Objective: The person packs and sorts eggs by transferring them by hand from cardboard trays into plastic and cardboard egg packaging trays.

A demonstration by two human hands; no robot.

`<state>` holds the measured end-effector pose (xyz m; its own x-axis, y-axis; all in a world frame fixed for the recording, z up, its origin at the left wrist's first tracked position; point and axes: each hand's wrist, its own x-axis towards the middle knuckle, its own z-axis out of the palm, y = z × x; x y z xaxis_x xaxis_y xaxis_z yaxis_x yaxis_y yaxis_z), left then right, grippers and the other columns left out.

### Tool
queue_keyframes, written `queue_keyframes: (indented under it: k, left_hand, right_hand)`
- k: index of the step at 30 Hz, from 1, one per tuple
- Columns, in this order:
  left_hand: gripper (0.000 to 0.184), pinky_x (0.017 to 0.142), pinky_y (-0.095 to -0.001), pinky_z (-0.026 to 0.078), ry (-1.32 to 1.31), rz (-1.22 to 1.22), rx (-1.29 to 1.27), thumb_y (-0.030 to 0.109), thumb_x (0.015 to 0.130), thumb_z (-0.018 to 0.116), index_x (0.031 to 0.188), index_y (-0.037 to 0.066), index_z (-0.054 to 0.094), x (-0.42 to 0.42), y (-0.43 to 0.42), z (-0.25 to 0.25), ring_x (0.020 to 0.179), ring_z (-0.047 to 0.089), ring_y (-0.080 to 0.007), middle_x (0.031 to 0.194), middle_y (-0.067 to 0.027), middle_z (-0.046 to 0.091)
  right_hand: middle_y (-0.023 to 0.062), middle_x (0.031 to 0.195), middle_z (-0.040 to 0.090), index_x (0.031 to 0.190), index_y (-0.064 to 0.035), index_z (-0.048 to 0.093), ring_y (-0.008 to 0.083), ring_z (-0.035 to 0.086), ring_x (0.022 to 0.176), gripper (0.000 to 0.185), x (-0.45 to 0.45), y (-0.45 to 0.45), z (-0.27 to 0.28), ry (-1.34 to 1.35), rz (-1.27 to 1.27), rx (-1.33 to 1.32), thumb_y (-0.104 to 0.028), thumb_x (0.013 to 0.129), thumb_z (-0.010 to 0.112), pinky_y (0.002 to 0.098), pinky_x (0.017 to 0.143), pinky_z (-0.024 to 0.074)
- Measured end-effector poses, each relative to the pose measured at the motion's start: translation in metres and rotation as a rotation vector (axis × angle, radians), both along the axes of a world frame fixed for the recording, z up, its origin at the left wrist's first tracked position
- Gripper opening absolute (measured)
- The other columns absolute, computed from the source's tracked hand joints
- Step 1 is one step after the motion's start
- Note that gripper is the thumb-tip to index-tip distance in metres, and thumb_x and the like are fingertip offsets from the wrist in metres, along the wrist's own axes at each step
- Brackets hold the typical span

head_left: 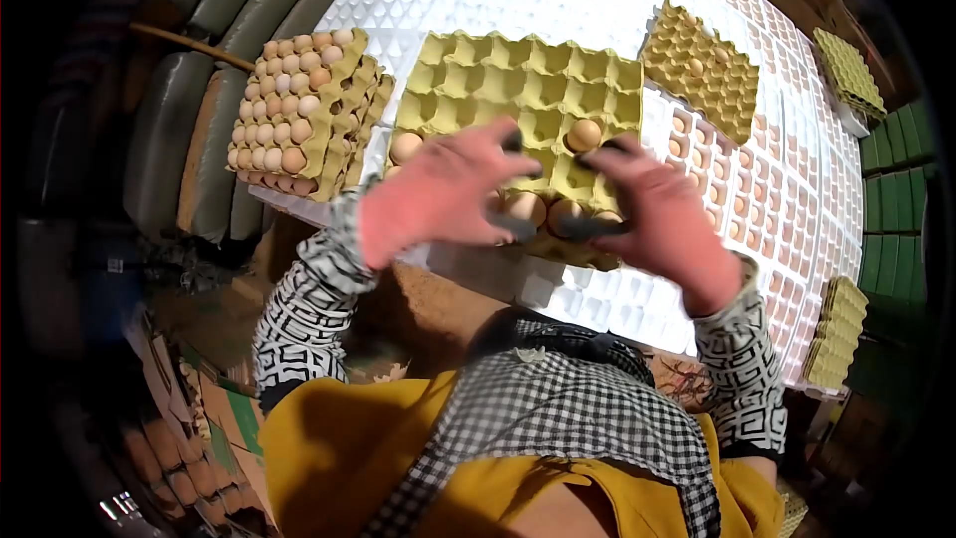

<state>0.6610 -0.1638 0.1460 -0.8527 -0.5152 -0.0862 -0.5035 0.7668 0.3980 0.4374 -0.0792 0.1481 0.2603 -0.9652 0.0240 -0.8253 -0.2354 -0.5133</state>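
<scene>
Both hands wear pink gloves with dark fingertips and hover over a yellow-green egg tray (538,55). My left hand (433,189) has its thumb and fingers spread apart, close to a brown egg (525,207) in the tray's near row. My right hand (667,219) is also open, its thumb beside another near-row egg (565,215) and its upper fingers by a single egg (585,135) farther up. Left of my left hand, one more egg (406,146) sits in a cup. Gloves partly hide the near row.
A stack of full egg trays (289,105) stands at the left. Beyond my right hand, a yellow tray (702,65) holds a few eggs, and many eggs sit in white trays (757,189). Stacked empty trays (836,334) lie at the right edge, near green crates (896,199).
</scene>
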Motion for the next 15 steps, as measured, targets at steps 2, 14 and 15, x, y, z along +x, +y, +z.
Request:
queue_keyframes:
  k: [2,14,15]
  left_hand:
    - [0.059,0.079,-0.0352,0.053,-0.19,-0.159,-0.273,0.024,0.061,0.085,0.114,0.007,0.063,-0.012,0.01,-0.016,0.097,0.063,-0.0279,0.111,-0.0147,0.057]
    - [0.053,0.095,-0.0341,0.048,-0.505,0.042,-0.259,0.028,0.079,0.072,0.128,0.012,0.059,0.002,-0.029,-0.011,0.113,0.061,-0.0258,0.142,-0.01,0.05]
    - [0.054,0.097,-0.0347,0.047,-0.566,0.049,-0.2,0.03,0.079,0.072,0.128,0.012,0.058,-0.006,-0.032,-0.008,0.116,0.06,-0.0254,0.142,-0.0103,0.05]
  right_hand:
    - [0.0081,0.11,0.058,0.112,-0.0082,0.061,0.0214,0.063,0.087,0.044,0.021,-0.003,-0.032,0.58,0.165,0.202,-0.024,0.075,0.078,0.0368,0.077,0.0544]
    - [0.0069,0.122,0.06,0.123,-0.0119,0.064,0.0109,0.063,0.081,0.052,-0.059,0.034,-0.031,-0.508,-0.121,0.205,-0.01,0.074,0.079,0.0225,0.061,0.0494]
    - [0.0089,0.122,0.06,0.12,-0.0133,0.066,0.0148,0.064,0.088,0.05,-0.053,0.032,-0.044,-0.2,-0.031,0.03,-0.016,0.073,0.082,0.027,0.067,0.0518]
